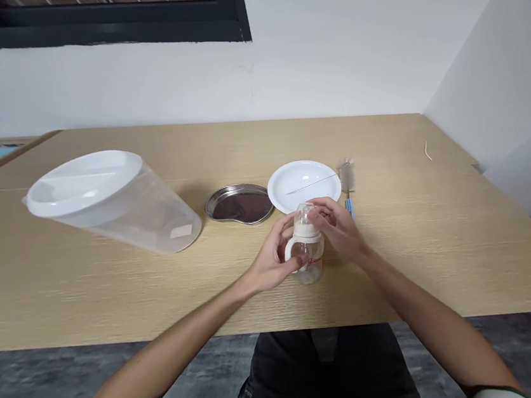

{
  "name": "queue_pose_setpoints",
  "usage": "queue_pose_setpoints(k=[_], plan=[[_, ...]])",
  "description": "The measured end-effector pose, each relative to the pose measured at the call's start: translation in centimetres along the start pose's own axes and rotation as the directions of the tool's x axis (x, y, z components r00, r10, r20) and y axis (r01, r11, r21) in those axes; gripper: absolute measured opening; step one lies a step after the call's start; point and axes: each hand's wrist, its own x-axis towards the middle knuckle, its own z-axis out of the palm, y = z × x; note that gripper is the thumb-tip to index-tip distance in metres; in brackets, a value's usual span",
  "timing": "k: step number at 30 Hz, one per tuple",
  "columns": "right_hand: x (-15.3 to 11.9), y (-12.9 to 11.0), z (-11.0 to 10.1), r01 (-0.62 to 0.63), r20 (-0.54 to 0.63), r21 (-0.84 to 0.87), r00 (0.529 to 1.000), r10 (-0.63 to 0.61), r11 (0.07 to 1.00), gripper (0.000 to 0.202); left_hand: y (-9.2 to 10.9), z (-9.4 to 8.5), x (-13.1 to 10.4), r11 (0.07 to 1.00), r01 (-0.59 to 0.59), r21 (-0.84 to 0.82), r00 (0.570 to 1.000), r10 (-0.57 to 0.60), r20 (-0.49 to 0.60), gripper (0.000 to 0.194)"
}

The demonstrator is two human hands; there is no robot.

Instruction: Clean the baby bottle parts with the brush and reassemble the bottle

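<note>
A clear baby bottle [310,272] with white side handles, a white collar and a transparent cap stands upright near the table's front edge. My left hand [275,258] is closed round its body and handle from the left, the thumb lying across the front. At the top, my right hand [338,226] grips the transparent cap from the right with thumb and fingers. Just behind the bottle sits a white plate [303,172] with a thin wire-like stick lying across it. A bottle brush [347,177] with a blue handle lies right of the plate, partly hidden by my right hand.
On the left, a big translucent pitcher [151,205] with a white lid stands on the wooden table [221,149]. Between pitcher and plate is a kidney-shaped metal tray [236,187] with dark contents. A small pale strip [427,151] lies at the far right.
</note>
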Motion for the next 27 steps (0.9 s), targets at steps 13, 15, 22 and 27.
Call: queue_pose_setpoints(k=[13, 15, 22, 27], plan=[[-0.3, -1.6, -1.1, 0.378, 0.336, -0.370, 0.906, -0.257, 0.849, 0.041, -0.4, -0.4, -0.1, 0.953, -0.116, 0.280, 0.988, 0.139, -0.065, 0.083], [-0.3, -2.1, -1.3, 0.467, 0.393, -0.401, 0.865, -0.312, 0.788, 0.037, -0.7, -0.6, -0.2, 0.935, -0.134, 0.327, 0.981, 0.171, -0.086, 0.084], [-0.3, -2.8, -1.4, 0.497, 0.443, -0.418, 0.842, -0.308, 0.760, 0.036, -1.2, -0.7, 0.2, 0.956, -0.136, 0.261, 0.984, 0.160, -0.073, 0.093], [-0.3, -2.6, -1.7, 0.491, 0.473, -0.420, 0.836, -0.278, 0.763, 0.037, -1.4, -0.7, 0.5, 0.949, -0.186, 0.254, 0.979, 0.202, -0.036, 0.087]])
